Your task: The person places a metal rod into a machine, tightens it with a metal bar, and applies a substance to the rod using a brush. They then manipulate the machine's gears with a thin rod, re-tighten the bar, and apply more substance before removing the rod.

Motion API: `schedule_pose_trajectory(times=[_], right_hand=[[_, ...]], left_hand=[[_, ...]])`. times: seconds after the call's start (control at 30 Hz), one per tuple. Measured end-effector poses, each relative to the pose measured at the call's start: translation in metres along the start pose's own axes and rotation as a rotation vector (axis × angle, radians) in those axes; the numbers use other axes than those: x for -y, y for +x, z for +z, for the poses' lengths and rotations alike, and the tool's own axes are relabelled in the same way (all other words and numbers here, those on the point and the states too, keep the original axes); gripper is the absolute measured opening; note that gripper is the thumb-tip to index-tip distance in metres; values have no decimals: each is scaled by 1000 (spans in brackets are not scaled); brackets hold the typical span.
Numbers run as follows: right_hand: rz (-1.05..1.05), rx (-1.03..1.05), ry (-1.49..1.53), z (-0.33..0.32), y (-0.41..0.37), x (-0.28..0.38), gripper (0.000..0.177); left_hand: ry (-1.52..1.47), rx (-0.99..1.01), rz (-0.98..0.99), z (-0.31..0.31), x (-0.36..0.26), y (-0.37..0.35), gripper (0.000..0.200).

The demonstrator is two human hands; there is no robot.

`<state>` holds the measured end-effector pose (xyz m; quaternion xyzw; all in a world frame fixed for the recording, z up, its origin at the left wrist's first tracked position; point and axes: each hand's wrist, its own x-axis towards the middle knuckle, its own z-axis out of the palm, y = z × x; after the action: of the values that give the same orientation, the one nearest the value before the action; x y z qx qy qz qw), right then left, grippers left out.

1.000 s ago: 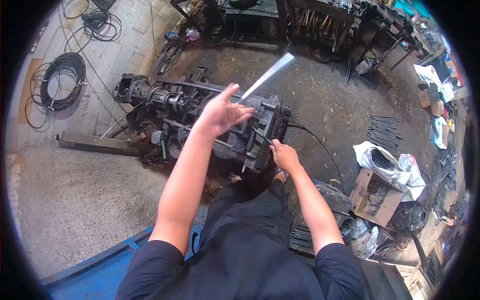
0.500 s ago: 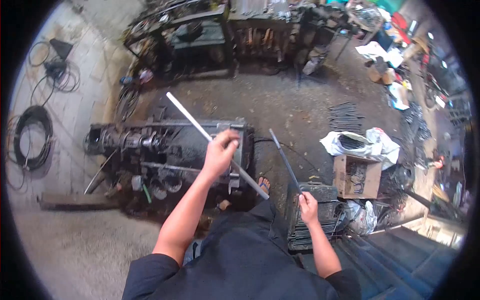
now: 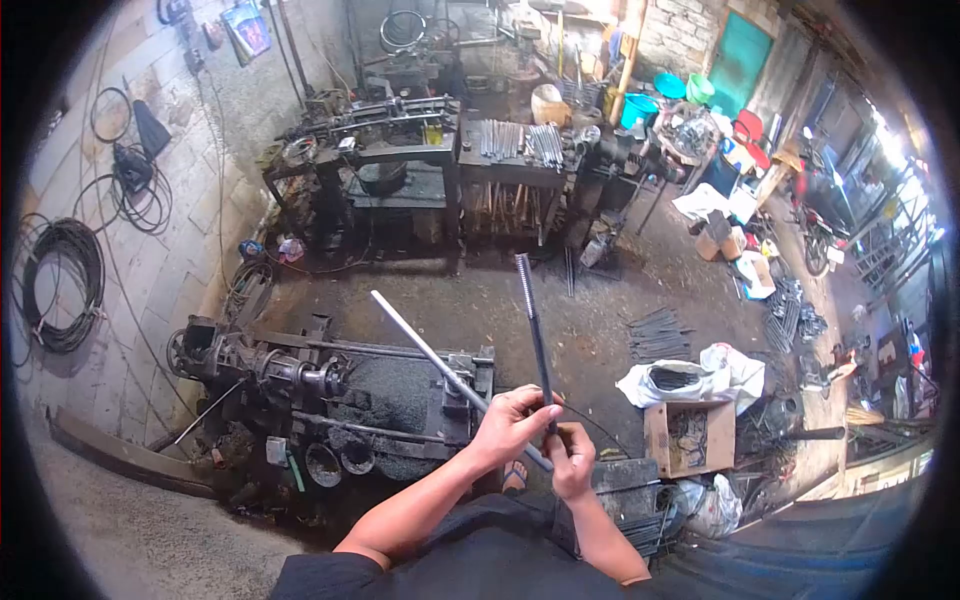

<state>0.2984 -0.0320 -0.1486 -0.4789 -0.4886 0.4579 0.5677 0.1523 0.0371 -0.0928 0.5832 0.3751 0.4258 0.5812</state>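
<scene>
Both my hands meet in front of my body at the lower part of a dark metal rod (image 3: 537,335), its upper end ridged with screw thread. My left hand (image 3: 512,428) has thumb and fingers closed around the rod. Just below, my right hand (image 3: 573,462) pinches it near its bottom end. A pale, smooth metal bar (image 3: 425,345) slants behind my left hand, over the edge of a greasy machine (image 3: 385,400) with shafts and rails. Its lower end shows beside my right hand.
At right are a cardboard box (image 3: 720,450), a white sack (image 3: 740,380) of dark rods and more rods (image 3: 658,335) on the floor. A workbench (image 3: 510,170) with metal pieces stands ahead. Coiled cable (image 3: 62,285) hangs on the left wall. Below the box are bundled rods (image 3: 645,535).
My view has tilted up. My left hand has left the pale bar and come to the dark rod. The rod, earlier in my right hand alone, now stands more upright between both.
</scene>
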Motion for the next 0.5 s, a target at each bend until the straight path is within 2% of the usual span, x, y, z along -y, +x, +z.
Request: schedule_pose_trajectory(times=[0.07,0.13,0.2,0.23,0.3,0.33,0.37,0.43,0.47,0.5], right_hand=[[-59,56,-103,9,21,25,21],[-94,135,-209,18,39,33,18],[37,209,92,30,53,41,27],[99,208,266,37,59,50,31],[88,383,313,36,76,44,38],[47,380,406,44,82,48,35],[-26,455,537,45,91,33,35],[68,494,802,51,101,32,34],[151,457,878,50,102,34,34],[146,461,927,48,107,28,34]], left_hand=[[-6,6,-27,-11,-3,-2,21],[163,-92,117,-20,-8,-1,26],[332,-167,221,-31,-20,2,32],[309,-188,291,-35,-26,4,32],[301,-218,237,-46,-31,1,38],[6,-138,29,-52,-37,-4,43],[-193,-74,-40,-61,-31,-9,48],[-56,-25,-74,-91,-14,-21,49],[-77,-104,-89,-99,-8,-30,48],[-123,-240,-133,-110,12,-38,43]])
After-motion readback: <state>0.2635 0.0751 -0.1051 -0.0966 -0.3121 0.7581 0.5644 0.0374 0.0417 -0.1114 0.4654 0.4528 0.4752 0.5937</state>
